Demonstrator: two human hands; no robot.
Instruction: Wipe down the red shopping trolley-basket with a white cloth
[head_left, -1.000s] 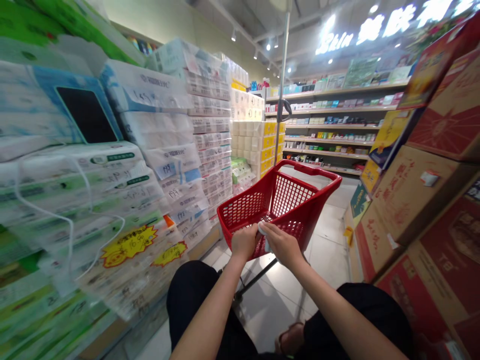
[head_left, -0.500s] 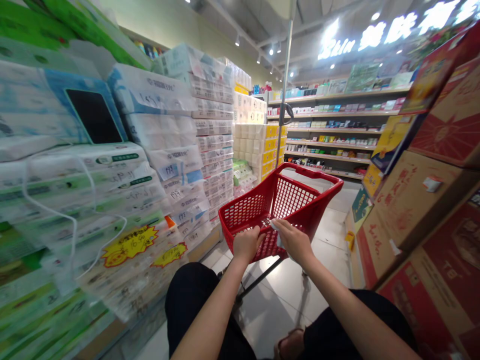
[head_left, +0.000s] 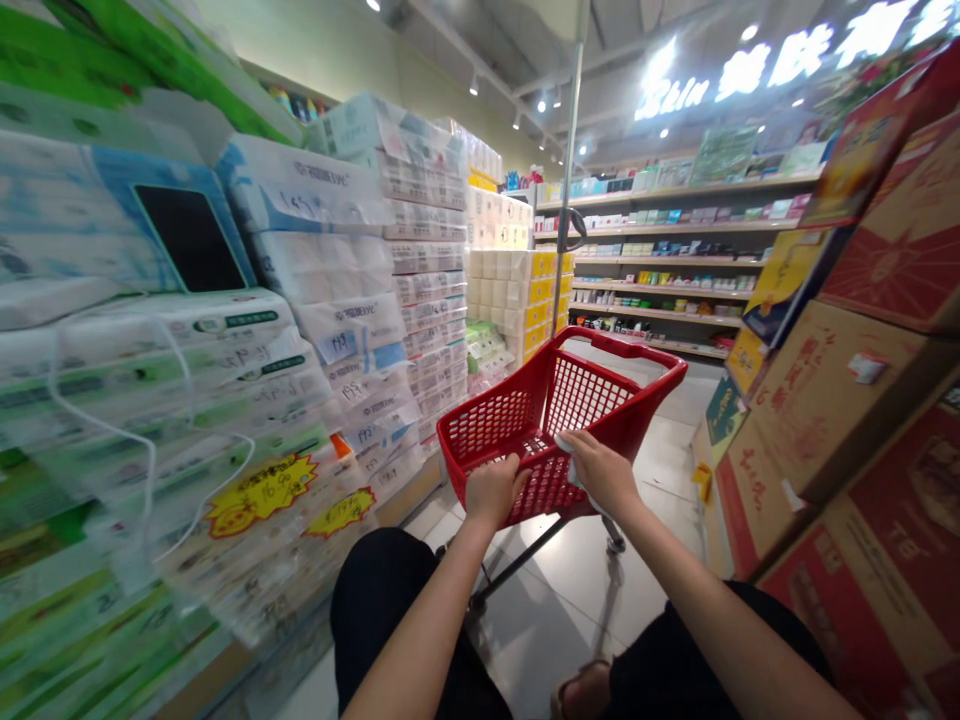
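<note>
A red plastic shopping cart (head_left: 517, 400) with perforated basket walls stands right in front of my knees. My left hand (head_left: 491, 490) is closed over the near rim of its basket, fingers wrapped over the edge. Farther right along the same rim, my right hand (head_left: 600, 468) presses a white cloth (head_left: 576, 468) against the red plastic. Part of the cloth hangs below my right fingers on the outer side. The palm side of each hand is hidden.
Stacked tissue packs (head_left: 330, 270) line the left side, with a dark-screened phone (head_left: 195, 238) and a white cable (head_left: 150, 450) on them. Cardboard boxes (head_left: 832, 390) pile up at the right. A metal pole (head_left: 571, 130) rises behind the cart, before stocked shelves (head_left: 675, 260).
My right hand has slid to the right along the rim with the cloth. The left hand stays on the rim, and the cart has hardly moved.
</note>
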